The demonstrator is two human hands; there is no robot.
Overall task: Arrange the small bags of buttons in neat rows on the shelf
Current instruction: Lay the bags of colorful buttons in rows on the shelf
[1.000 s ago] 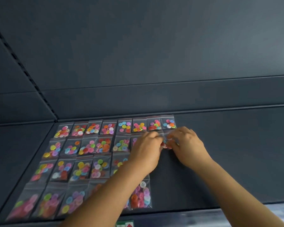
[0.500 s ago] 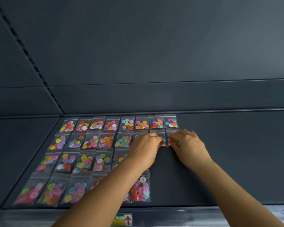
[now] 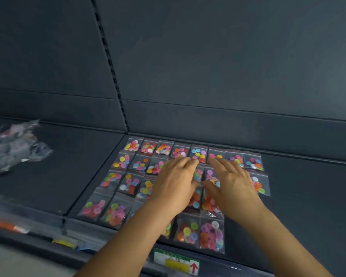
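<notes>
A shop aisle, as I see it.
I'm looking at dark metal shelving (image 3: 308,186) with a slotted upright (image 3: 108,62), a price label (image 3: 176,261) on its front edge, and small bags of buttons (image 3: 254,161) laid out.

dim, even light on the dark shelf (image 3: 298,196); motion blur smears the left edge; wide-angle bending at borders.

In front of me stands a dark grey metal shelving unit (image 3: 208,66) with flat back panels. A slotted upright (image 3: 108,62) runs down between two panels and meets the seam where two shelf boards (image 3: 54,176) butt together. Along the front edge runs a clear price rail (image 3: 218,264) holding a green and yellow label with a red arrow (image 3: 177,261); blurred yellow and orange tags (image 3: 65,242) sit further left. Light is dim and even.
</notes>
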